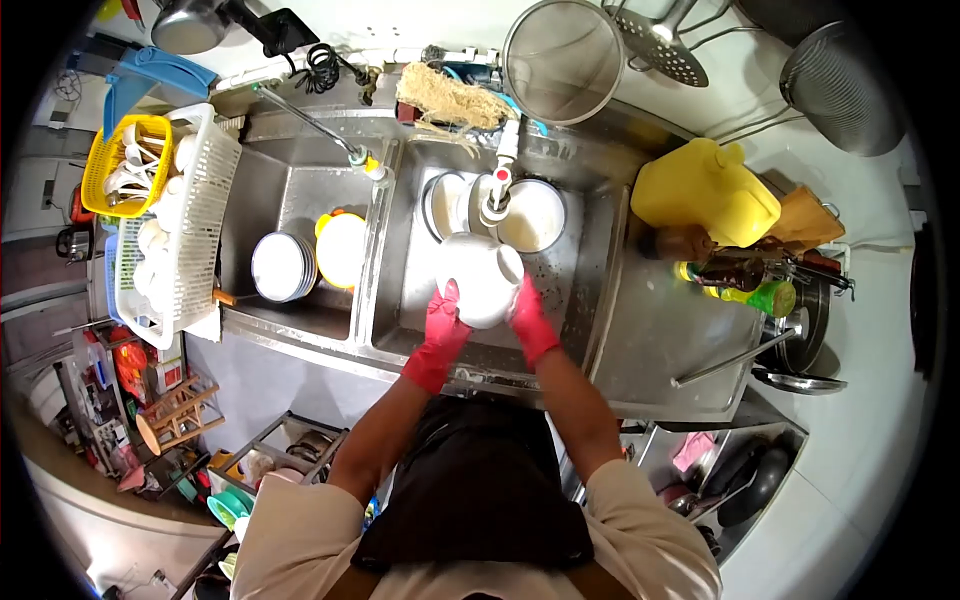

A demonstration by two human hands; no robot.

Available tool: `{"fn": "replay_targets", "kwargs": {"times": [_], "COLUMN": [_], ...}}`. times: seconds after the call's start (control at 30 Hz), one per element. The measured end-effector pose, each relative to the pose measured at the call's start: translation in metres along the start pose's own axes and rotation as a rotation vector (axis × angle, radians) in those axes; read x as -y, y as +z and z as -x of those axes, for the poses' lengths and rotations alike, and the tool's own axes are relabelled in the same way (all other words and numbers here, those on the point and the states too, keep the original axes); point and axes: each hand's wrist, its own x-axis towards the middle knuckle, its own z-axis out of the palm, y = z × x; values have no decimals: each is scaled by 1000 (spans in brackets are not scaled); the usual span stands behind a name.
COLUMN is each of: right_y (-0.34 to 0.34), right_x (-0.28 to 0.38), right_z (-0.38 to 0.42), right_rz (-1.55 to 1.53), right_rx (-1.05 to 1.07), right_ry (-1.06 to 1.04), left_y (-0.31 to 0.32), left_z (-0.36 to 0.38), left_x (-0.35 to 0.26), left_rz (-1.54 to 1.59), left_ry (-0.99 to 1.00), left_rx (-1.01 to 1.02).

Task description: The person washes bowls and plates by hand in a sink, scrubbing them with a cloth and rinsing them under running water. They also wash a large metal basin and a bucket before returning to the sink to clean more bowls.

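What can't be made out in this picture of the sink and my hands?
Head view, throughout:
Left hand and right hand: skin, covered by pink gloves.
White bowl: the side facing the sink, hidden by its own body.
Metal pan, upper left: rest cut off by the top edge.
Green bottle: any lettering too small to read.

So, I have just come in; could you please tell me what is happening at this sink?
The person's left hand and right hand, both in pink gloves, hold a white bowl between them over the right basin, near the tap. More dishes lie in that basin, beyond the bowl. In the left basin stands a stack of white dishes beside a yellow-edged dish. I cannot tell whether the tap is running.
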Motion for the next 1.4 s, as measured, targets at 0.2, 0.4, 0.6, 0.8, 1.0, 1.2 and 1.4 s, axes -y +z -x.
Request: {"fn": "replay_targets", "kwargs": {"times": [0.2, 0.4, 0.6, 0.8, 1.0, 1.2, 1.4], "right_y": [-60, 4, 19, 89, 81, 80, 32], "right_x": [-25, 4, -64, -17, -2, 16, 42], "right_z": [-33, 3, 16, 49, 32, 50, 53], "right_rz": [-60, 8, 440, 546, 569, 848, 767], "right_rx": [-75, -89, -319, -239, -21, 23, 140], "right_ry": [166, -90, -694, -664, -161, -28, -133], "left_y": [-9, -13, 1, -19, -20, -9, -49], "left_z": [10, -35, -12, 1, -1, 27, 52], "left_x": [0, -18, 27, -7, -83, -104, -178], "left_rz": [7, 90, 68, -621, -759, -1098, -1601], "left_ry": [-191, -238, 212, 214, 36, 14, 465], "left_rx": [-50, -93, -204, -151, 108, 96, -256]}}
